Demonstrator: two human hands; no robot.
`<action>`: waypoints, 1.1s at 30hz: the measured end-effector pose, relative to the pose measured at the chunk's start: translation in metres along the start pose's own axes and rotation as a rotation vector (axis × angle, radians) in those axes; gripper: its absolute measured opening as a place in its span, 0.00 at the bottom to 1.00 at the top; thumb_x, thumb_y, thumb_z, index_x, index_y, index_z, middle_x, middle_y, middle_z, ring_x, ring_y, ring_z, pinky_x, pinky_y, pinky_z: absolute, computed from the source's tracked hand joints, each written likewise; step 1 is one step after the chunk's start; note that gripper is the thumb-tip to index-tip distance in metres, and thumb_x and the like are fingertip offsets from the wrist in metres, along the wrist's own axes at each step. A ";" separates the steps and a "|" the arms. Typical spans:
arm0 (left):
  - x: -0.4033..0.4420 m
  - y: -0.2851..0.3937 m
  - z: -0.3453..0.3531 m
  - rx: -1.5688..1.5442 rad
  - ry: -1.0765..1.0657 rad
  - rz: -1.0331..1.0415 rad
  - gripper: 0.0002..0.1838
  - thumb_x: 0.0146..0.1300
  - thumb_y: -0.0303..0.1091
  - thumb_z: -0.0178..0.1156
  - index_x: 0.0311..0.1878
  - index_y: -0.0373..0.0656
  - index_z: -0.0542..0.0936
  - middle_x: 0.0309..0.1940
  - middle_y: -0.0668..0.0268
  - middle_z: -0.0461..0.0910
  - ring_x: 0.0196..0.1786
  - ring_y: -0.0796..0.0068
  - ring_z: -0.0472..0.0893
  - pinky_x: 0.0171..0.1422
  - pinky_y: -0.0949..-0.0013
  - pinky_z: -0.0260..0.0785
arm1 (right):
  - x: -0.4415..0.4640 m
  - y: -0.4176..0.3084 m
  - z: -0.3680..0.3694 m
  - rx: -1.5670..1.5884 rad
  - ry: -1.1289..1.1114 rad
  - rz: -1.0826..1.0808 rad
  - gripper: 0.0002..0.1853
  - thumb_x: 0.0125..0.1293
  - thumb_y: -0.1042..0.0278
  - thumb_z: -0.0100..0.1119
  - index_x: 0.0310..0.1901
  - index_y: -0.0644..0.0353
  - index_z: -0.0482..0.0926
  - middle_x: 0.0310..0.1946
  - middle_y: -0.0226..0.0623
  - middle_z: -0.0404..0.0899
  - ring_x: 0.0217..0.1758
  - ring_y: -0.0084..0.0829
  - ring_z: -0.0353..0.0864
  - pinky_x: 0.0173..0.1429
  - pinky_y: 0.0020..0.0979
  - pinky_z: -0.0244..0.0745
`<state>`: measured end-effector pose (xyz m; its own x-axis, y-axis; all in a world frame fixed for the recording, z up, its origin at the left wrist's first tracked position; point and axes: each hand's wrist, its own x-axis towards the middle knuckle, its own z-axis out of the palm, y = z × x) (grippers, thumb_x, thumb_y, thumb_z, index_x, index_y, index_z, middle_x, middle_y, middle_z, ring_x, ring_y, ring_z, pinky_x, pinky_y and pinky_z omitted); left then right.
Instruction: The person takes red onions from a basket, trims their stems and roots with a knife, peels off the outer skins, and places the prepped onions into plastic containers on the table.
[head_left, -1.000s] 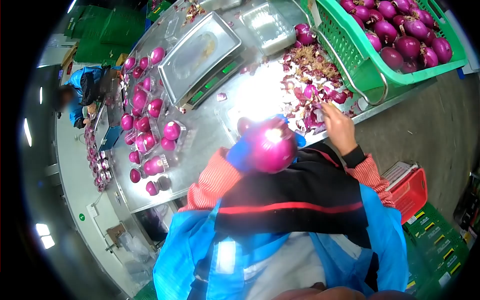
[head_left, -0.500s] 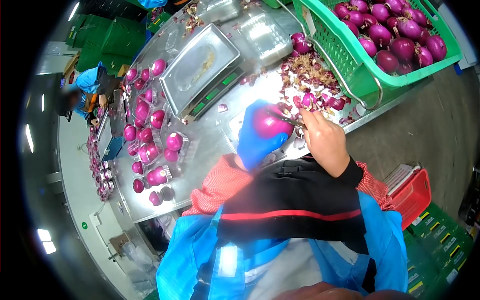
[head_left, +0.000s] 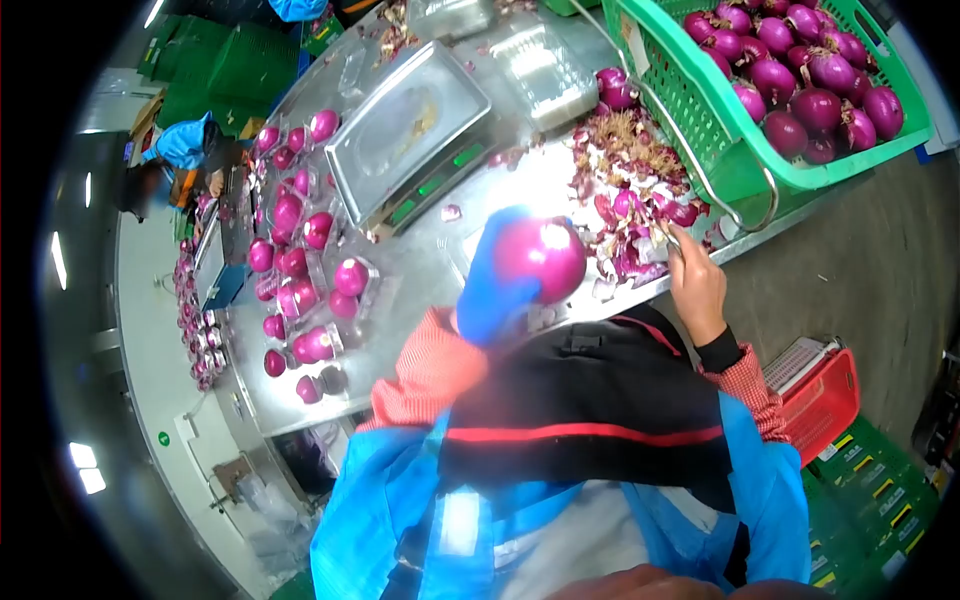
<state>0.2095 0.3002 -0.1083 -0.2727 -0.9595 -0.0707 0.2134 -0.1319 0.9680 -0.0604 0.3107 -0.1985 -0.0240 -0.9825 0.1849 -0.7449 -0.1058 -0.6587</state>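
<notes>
Onion (head_left: 548, 264) in left hand (head_left: 492, 290), pale spot upward, long axis unclear

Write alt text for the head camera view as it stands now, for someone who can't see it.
A gloved left hand grips a purple onion over a metal table, while the bare right hand is beside scattered onion peelings. Nearby are a scale, packed onions and a green basket of onions.

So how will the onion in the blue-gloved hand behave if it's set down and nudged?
Nearly round, the onion would probably roll on the flat table. Its glossy surface may slip in the left hand. It looks plump, so it's likely firm rather than floppy.
</notes>
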 end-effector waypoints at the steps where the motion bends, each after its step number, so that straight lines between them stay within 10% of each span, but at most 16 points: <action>1: 0.000 0.010 0.007 -0.117 0.017 -0.115 0.48 0.50 0.48 0.72 0.69 0.43 0.57 0.60 0.58 0.70 0.61 0.62 0.74 0.61 0.61 0.73 | -0.002 -0.014 -0.005 0.049 -0.022 -0.042 0.18 0.63 0.75 0.56 0.56 0.58 0.78 0.46 0.48 0.82 0.44 0.47 0.83 0.44 0.40 0.78; 7: -0.001 -0.015 0.004 -0.545 0.063 -0.456 0.35 0.57 0.46 0.65 0.65 0.40 0.68 0.51 0.57 0.77 0.47 0.63 0.80 0.48 0.63 0.76 | 0.019 -0.065 -0.012 0.114 -0.036 -0.381 0.20 0.50 0.76 0.62 0.49 0.55 0.78 0.33 0.34 0.77 0.31 0.37 0.81 0.33 0.35 0.75; 11: 0.003 -0.011 0.009 0.047 -0.068 -0.556 0.31 0.62 0.49 0.55 0.61 0.36 0.71 0.51 0.52 0.77 0.48 0.58 0.80 0.48 0.59 0.77 | 0.027 -0.074 -0.016 0.106 -0.055 -0.482 0.19 0.49 0.77 0.63 0.47 0.55 0.77 0.32 0.34 0.74 0.28 0.35 0.80 0.31 0.35 0.74; 14: -0.007 -0.057 -0.016 0.156 -0.263 -0.118 0.16 0.68 0.30 0.55 0.57 0.35 0.76 0.43 0.60 0.82 0.41 0.72 0.83 0.44 0.71 0.78 | 0.033 -0.077 -0.018 0.098 -0.072 -0.531 0.18 0.49 0.77 0.63 0.44 0.55 0.77 0.30 0.33 0.74 0.26 0.35 0.79 0.29 0.34 0.73; 17: -0.005 -0.062 -0.024 -0.608 -0.422 -0.549 0.23 0.69 0.40 0.50 0.63 0.38 0.69 0.52 0.55 0.76 0.52 0.63 0.78 0.53 0.62 0.76 | 0.032 -0.072 -0.006 0.125 -0.064 -0.569 0.17 0.50 0.76 0.62 0.44 0.54 0.77 0.29 0.33 0.74 0.25 0.35 0.79 0.29 0.34 0.73; 22: -0.013 -0.077 -0.023 -1.008 -0.476 -0.539 0.53 0.53 0.70 0.60 0.74 0.45 0.55 0.67 0.36 0.61 0.67 0.34 0.66 0.57 0.38 0.72 | 0.030 -0.047 0.012 0.304 -0.098 -0.203 0.12 0.64 0.72 0.59 0.49 0.62 0.79 0.40 0.46 0.83 0.39 0.43 0.84 0.41 0.35 0.78; 31: -0.001 -0.031 0.007 -0.356 -0.169 -0.273 0.33 0.64 0.43 0.60 0.68 0.39 0.63 0.60 0.53 0.73 0.57 0.59 0.78 0.62 0.58 0.74 | 0.036 -0.077 -0.025 0.894 -0.502 0.132 0.22 0.68 0.60 0.59 0.58 0.65 0.74 0.39 0.41 0.81 0.36 0.26 0.80 0.40 0.30 0.75; 33: 0.002 -0.030 0.008 -0.071 -0.140 -0.263 0.36 0.62 0.39 0.64 0.70 0.40 0.61 0.62 0.54 0.71 0.60 0.60 0.77 0.64 0.59 0.72 | 0.032 -0.073 -0.011 0.484 -0.262 -0.257 0.31 0.58 0.51 0.68 0.61 0.56 0.73 0.40 0.43 0.79 0.41 0.38 0.81 0.44 0.36 0.75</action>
<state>0.1950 0.3041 -0.1353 -0.4526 -0.8474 -0.2777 0.1824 -0.3928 0.9013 -0.0146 0.2886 -0.1364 0.3271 -0.9148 0.2370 -0.3160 -0.3422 -0.8849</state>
